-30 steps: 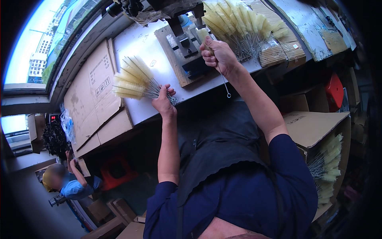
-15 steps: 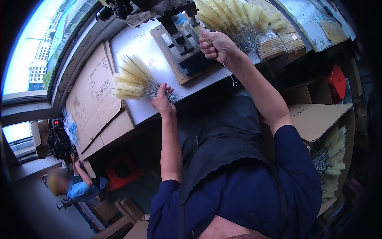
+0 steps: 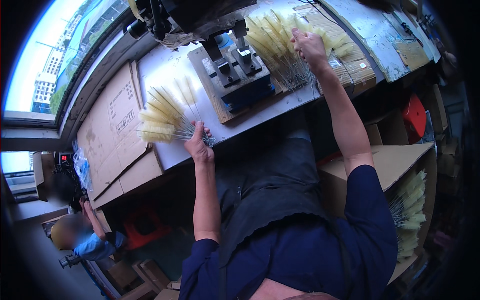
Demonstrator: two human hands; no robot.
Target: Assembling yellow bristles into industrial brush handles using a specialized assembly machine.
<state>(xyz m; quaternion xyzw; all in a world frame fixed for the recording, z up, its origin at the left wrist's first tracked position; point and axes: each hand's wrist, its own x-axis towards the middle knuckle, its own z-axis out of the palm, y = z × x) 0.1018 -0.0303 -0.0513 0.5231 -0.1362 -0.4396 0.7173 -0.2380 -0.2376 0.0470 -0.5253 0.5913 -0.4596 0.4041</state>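
A fan of bottle brushes (image 3: 162,112) with cream bristles and twisted wire stems is gripped near the stem ends by my left hand (image 3: 199,144), over the table's front edge. One or two brushes (image 3: 186,91) stand apart from the rest of that bunch. My right hand (image 3: 310,49) is closed above a large pile of similar brushes (image 3: 272,42), right of the machine. What its fingers pinch is hidden among the bristles and wires. Between my hands stands a bench machine (image 3: 235,70) with metal jaw blocks on a blue base; nothing shows between the blocks.
Flattened cardboard (image 3: 112,135) covers the table's left end by the window. An open carton (image 3: 407,215) of brushes stands at my right side, near a red stool (image 3: 414,119). Another person (image 3: 95,240) works at the far left, by a second red stool (image 3: 145,227).
My right hand has moved right, away from the machine to the brush pile. The brush it held at the jaws is gone from there. One or two brushes now stand apart in my left hand's bunch.
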